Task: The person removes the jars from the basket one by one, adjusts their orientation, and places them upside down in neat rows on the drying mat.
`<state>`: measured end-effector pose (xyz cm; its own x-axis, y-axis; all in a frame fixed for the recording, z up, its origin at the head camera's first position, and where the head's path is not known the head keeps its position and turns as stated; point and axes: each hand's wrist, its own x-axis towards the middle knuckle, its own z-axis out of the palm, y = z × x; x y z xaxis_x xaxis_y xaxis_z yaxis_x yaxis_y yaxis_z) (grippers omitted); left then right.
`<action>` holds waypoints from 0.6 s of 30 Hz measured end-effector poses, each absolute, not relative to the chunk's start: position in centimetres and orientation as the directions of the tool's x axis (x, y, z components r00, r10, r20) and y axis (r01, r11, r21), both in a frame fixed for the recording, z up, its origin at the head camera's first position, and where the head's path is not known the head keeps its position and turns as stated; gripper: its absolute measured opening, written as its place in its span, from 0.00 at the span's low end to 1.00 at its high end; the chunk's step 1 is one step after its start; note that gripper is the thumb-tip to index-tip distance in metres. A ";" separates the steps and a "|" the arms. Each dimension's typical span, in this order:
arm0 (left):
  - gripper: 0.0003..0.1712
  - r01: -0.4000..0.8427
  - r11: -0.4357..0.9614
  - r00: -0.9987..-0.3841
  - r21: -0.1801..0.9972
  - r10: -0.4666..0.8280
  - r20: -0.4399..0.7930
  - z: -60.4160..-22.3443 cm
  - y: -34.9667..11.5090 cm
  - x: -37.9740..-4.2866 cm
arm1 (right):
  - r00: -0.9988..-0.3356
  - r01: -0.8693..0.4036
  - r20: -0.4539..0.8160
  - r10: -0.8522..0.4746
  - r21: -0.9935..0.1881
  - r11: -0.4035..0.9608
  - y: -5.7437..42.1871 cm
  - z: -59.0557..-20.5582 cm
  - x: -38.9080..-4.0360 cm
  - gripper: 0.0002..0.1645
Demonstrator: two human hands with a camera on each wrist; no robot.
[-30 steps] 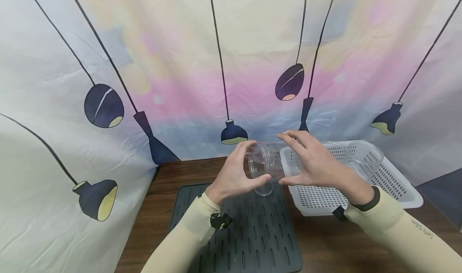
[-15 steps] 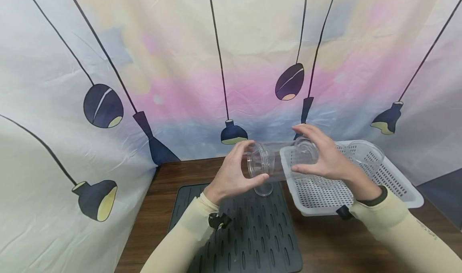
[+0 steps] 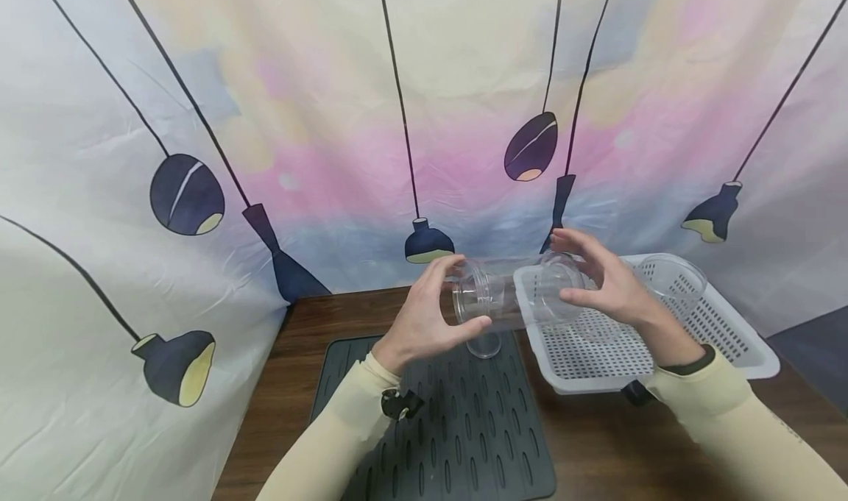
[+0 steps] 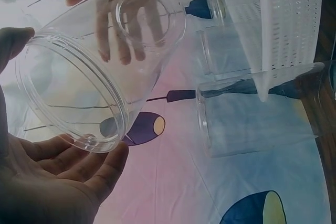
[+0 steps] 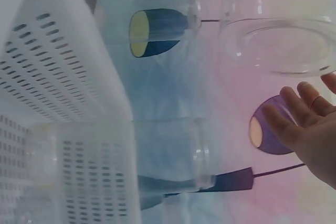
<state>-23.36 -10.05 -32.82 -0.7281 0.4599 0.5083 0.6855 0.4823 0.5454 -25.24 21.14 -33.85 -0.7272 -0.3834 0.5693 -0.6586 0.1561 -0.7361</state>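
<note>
A clear jar (image 3: 517, 295) with a ridged rim lies sideways in the air above the table, as the head view shows. My left hand (image 3: 430, 313) holds it by the rim end, thumb below and fingers on the far side; the left wrist view shows its mouth (image 4: 73, 93) between them. Close to the jar's base my right hand (image 3: 609, 284) is spread with its fingers loosely bent. In the right wrist view those fingers (image 5: 299, 111) lie beside the base (image 5: 283, 45); whether any touches it is hard to tell. Under the held jar, another clear jar (image 3: 484, 346) stands on the mat.
A ribbed dark grey mat (image 3: 457, 427) lies on the brown wooden table (image 3: 609, 442). At right stands a white perforated basket (image 3: 570, 379) with clear jars in it, one (image 3: 672, 284) toward its back. A curtain (image 3: 331, 133) with printed lamps hangs behind.
My right hand has moved right along the jar, from near its middle to past its base. The left hand and the jar have hardly moved.
</note>
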 end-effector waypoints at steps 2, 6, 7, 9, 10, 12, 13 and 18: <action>0.49 0.691 0.471 -0.723 0.549 0.462 0.514 -32.8 -10.1 -23.3 | -0.740 -0.631 0.550 -0.386 -0.766 0.118 21.4 -34.3 -25.3 0.49; 0.49 0.698 0.441 -0.716 0.564 0.466 0.520 -32.8 -10.2 -23.3 | -0.754 -0.572 0.511 -0.413 -0.820 0.030 21.6 -35.2 -25.3 0.47; 0.49 0.698 0.435 -0.715 0.569 0.467 0.520 -32.8 -10.2 -23.3 | -0.753 -0.560 0.507 -0.419 -0.828 0.004 21.6 -35.4 -25.3 0.47; 0.49 0.699 0.427 -0.714 0.573 0.467 0.522 -32.8 -10.3 -23.3 | -0.754 -0.534 0.496 -0.430 -0.845 -0.039 21.5 -35.9 -25.4 0.48; 0.49 0.700 0.426 -0.713 0.574 0.467 0.523 -32.8 -10.2 -23.3 | -0.758 -0.522 0.491 -0.430 -0.851 -0.052 21.4 -36.1 -25.4 0.48; 0.49 0.702 0.423 -0.711 0.573 0.466 0.527 -32.8 -10.2 -23.3 | -0.773 -0.495 0.474 -0.422 -0.866 -0.065 21.2 -36.5 -25.5 0.48; 0.49 0.703 0.422 -0.710 0.572 0.466 0.529 -32.8 -10.2 -23.3 | -0.785 -0.481 0.461 -0.415 -0.874 -0.062 21.2 -36.6 -25.5 0.48; 0.49 0.710 0.412 -0.703 0.571 0.461 0.542 -32.7 -10.3 -23.3 | -0.767 -0.430 0.464 -0.443 -0.884 -0.181 20.7 -37.0 -25.6 0.44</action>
<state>-23.31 -10.26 -32.72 -0.7027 0.4611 0.5419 0.7104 0.4120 0.5706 -25.61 20.73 -37.02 -0.7670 -0.4434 0.4638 -0.4303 -0.1809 -0.8844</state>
